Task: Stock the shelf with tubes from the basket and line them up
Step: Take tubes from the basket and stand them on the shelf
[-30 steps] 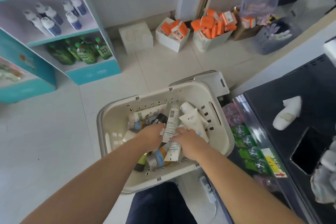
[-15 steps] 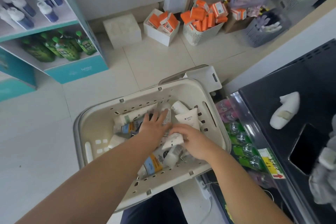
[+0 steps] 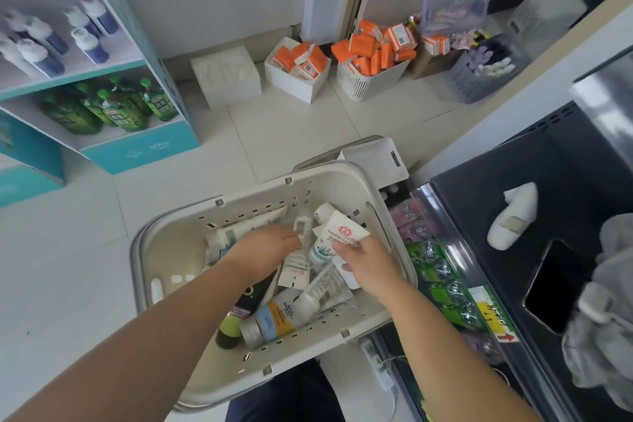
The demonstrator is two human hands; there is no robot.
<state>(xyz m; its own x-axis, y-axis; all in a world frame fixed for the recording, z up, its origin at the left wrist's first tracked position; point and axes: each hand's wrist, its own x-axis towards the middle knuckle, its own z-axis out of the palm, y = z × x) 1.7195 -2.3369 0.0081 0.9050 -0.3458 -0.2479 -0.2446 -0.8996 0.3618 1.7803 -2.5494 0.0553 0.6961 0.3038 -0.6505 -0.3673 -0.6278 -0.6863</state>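
Note:
A cream plastic basket (image 3: 161, 247) sits low in front of me with several tubes lying loose in it. My left hand (image 3: 263, 247) reaches in from the left, its fingers curled onto a long white tube with a barcode (image 3: 302, 226). My right hand (image 3: 368, 265) pinches the flat end of a white tube with a red emblem (image 3: 342, 231) and lifts it above the pile. A black tube (image 3: 251, 298) and a blue-and-orange labelled tube (image 3: 277, 317) lie nearer me. The dark shelf top (image 3: 479, 202) on the right carries one white tube (image 3: 512, 216) lying flat.
On that shelf top also lie a black phone (image 3: 555, 288) and grey cloth (image 3: 606, 315); green and pink packets (image 3: 442, 274) fill the tier below. A teal display stand (image 3: 144, 151) of bottles stands left. Bins of orange boxes (image 3: 370, 62) line the back wall.
My right hand has raised the red-emblem tube out of the pile. My left hand's spread fingers have closed together onto the barcode tube. The view has shifted slightly.

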